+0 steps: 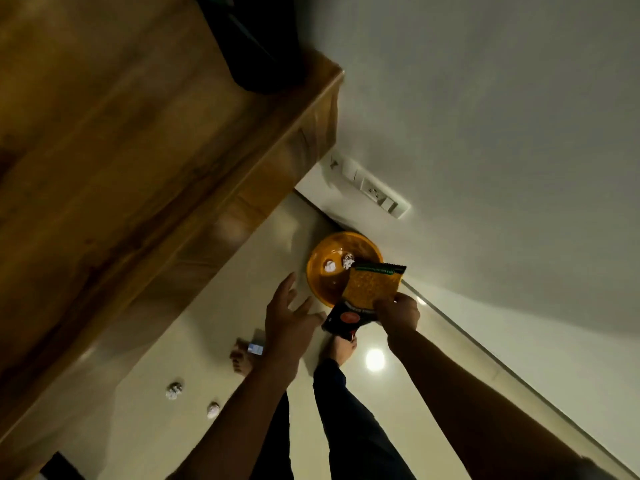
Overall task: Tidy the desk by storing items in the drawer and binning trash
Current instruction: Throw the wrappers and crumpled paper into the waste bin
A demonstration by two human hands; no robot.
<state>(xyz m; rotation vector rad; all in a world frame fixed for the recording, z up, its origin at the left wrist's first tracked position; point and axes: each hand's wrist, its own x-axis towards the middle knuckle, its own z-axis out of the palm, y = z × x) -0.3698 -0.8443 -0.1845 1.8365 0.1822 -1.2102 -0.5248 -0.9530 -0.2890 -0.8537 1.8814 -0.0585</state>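
- Beside the wall, at the end of the brown wooden desk (138, 161), I stand over the pale glossy floor (214, 327). A dark object sits on the desktop; I cannot tell what it is.
- The round orange plastic bin (318, 275) stands on the floor against the wall, under a white socket plate (374, 192). Two crumpled white paper balls (337, 263) already lie inside.
- My right hand (398, 313) pinches two flat snack wrappers, one yellow with a green strip (372, 284) and one black with a red disc (346, 318), just above the bin rim. Not yet dropped.
- My left hand (287, 317) hangs spread-fingered and empty near the bin.
- Left to do, by my reading: two more crumpled paper balls (192, 400) lie on the floor, plus a small blue-and-white box (255, 348) by my foot. No drawer is visible.
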